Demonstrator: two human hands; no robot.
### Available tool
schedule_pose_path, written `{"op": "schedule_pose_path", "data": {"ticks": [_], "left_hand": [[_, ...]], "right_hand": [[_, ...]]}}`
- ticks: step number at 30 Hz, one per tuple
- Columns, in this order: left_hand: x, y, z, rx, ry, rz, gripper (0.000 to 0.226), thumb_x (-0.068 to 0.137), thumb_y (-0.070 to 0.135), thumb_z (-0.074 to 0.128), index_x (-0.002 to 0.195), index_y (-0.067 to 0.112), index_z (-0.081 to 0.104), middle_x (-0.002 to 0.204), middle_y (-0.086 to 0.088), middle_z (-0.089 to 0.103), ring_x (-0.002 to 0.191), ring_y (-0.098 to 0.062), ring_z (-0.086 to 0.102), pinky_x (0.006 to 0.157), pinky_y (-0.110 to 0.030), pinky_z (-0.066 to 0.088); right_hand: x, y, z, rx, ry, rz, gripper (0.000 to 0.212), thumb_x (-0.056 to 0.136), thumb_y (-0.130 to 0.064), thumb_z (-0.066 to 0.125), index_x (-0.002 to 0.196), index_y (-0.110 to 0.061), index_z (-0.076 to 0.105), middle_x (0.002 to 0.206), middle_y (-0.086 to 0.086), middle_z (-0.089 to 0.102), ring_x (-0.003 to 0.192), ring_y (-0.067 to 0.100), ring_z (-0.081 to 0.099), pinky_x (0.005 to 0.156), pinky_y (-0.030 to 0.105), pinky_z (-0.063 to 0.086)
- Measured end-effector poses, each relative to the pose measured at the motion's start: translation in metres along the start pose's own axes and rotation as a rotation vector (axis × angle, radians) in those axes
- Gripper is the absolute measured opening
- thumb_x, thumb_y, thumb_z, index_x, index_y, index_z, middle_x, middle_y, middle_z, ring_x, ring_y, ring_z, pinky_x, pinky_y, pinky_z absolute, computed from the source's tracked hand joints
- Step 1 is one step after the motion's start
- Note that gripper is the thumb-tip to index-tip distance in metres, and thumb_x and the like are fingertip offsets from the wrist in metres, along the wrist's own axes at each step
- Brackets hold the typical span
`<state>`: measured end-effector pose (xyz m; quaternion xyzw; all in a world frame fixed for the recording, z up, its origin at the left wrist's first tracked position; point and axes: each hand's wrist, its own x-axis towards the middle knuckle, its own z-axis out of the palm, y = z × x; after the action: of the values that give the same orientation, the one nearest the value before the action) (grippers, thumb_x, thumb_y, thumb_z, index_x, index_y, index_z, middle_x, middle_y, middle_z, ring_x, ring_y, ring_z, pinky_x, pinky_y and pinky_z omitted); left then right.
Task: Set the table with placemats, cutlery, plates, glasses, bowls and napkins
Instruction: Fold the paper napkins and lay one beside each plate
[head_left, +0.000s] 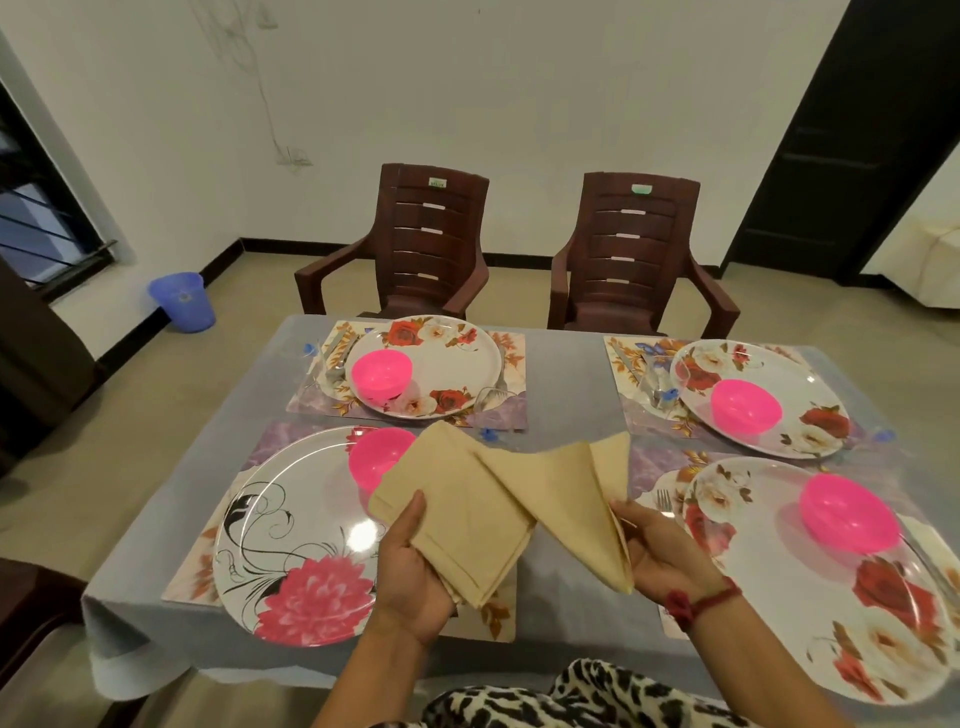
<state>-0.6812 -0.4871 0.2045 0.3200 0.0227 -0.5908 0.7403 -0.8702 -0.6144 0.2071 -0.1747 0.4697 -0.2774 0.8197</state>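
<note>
I hold beige cloth napkins above the table's near middle. My left hand grips a folded stack of napkins; my right hand holds one napkin that hangs in a triangle. Several floral placemats lie on the grey tablecloth, each with a flowered plate and a pink bowl: near left plate with bowl, far left plate with bowl, far right plate, near right plate. Clear glasses and cutlery lie beside the far plates; a fork shows by the near right plate.
Two brown plastic chairs stand at the table's far side. A blue bucket sits on the floor at the left wall. A dark doorway is at the right, a window at the left.
</note>
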Motion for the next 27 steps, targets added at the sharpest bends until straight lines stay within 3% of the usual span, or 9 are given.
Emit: {"op": "schedule_pose_path", "data": {"ticks": [2,6,10,12,14,17,21,24,27], "left_hand": [[0.001,0.0,-0.002,0.019,0.014,0.003,0.042,0.096,0.033,0.041,0.132,0.012,0.049,0.102,-0.015,0.072,0.086,-0.033,0.071,0.068,-0.048,0.059],[0.001,-0.009,0.003,0.003,0.053,-0.075,0.033,0.097,0.032,0.039,0.117,0.012,0.057,0.103,-0.018,0.071,0.1,-0.037,0.063,0.091,-0.053,0.046],[0.004,-0.015,0.005,-0.034,0.029,-0.166,0.039,0.097,0.036,0.037,0.113,0.007,0.058,0.101,-0.022,0.071,0.084,-0.036,0.07,0.068,-0.046,0.058],[0.008,-0.014,0.002,-0.05,0.01,-0.175,0.046,0.095,0.037,0.039,0.122,0.004,0.055,0.107,-0.023,0.069,0.086,-0.037,0.07,0.068,-0.046,0.058],[0.011,-0.014,-0.001,-0.045,0.012,-0.159,0.053,0.089,0.038,0.046,0.129,0.004,0.051,0.113,-0.023,0.066,0.091,-0.036,0.069,0.077,-0.046,0.055],[0.014,-0.014,-0.002,-0.06,-0.011,-0.099,0.07,0.074,0.044,0.066,0.132,0.006,0.052,0.124,-0.023,0.061,0.103,-0.038,0.064,0.087,-0.049,0.051],[0.015,-0.009,-0.004,-0.086,-0.078,-0.077,0.099,0.048,0.043,0.088,0.135,0.012,0.05,0.13,-0.022,0.057,0.114,-0.04,0.058,0.092,-0.054,0.049],[0.013,-0.007,-0.003,-0.096,-0.083,-0.07,0.095,0.051,0.038,0.089,0.133,0.01,0.051,0.128,-0.023,0.058,0.112,-0.04,0.06,0.086,-0.053,0.052],[0.012,-0.007,0.001,-0.069,-0.05,-0.059,0.057,0.076,0.026,0.07,0.127,0.006,0.054,0.117,-0.021,0.065,0.1,-0.035,0.067,0.079,-0.05,0.057]], "right_hand": [[-0.002,0.0,-0.003,-0.012,0.019,0.031,0.018,0.088,-0.009,0.056,0.104,-0.001,0.056,0.088,0.017,0.066,0.061,0.028,0.07,0.048,0.038,0.057],[-0.003,0.006,0.01,-0.009,-0.129,0.061,0.043,0.066,-0.009,0.079,0.103,-0.002,0.059,0.096,0.019,0.065,0.079,0.031,0.068,0.064,0.042,0.059],[-0.007,0.011,0.04,0.065,-0.275,0.089,0.029,0.08,-0.007,0.058,0.108,0.002,0.059,0.089,0.019,0.067,0.068,0.025,0.071,0.063,0.039,0.06],[-0.009,0.011,0.056,0.053,-0.327,0.054,0.027,0.085,-0.006,0.054,0.11,0.002,0.058,0.087,0.018,0.068,0.068,0.024,0.071,0.065,0.038,0.06],[-0.007,0.015,0.071,-0.1,-0.323,-0.011,0.026,0.09,-0.007,0.054,0.114,-0.001,0.057,0.095,0.017,0.068,0.077,0.024,0.07,0.068,0.036,0.06],[0.001,0.03,0.084,-0.548,-0.133,-0.199,0.028,0.089,-0.01,0.061,0.116,-0.013,0.054,0.111,0.011,0.064,0.098,0.024,0.062,0.078,0.037,0.056],[0.003,0.042,0.086,-0.803,0.016,-0.468,0.052,0.085,-0.014,0.065,0.124,-0.03,0.033,0.117,0.001,0.055,0.105,0.022,0.056,0.092,0.04,0.049],[0.005,0.043,0.085,-0.988,0.02,-0.593,0.069,0.081,-0.019,0.069,0.131,-0.038,0.025,0.11,-0.008,0.05,0.101,0.02,0.057,0.088,0.038,0.052],[0.011,0.048,0.083,-1.18,0.094,-0.733,0.079,0.077,-0.029,0.073,0.136,-0.038,0.02,0.133,-0.004,0.036,0.115,0.02,0.048,0.095,0.043,0.049]]}}
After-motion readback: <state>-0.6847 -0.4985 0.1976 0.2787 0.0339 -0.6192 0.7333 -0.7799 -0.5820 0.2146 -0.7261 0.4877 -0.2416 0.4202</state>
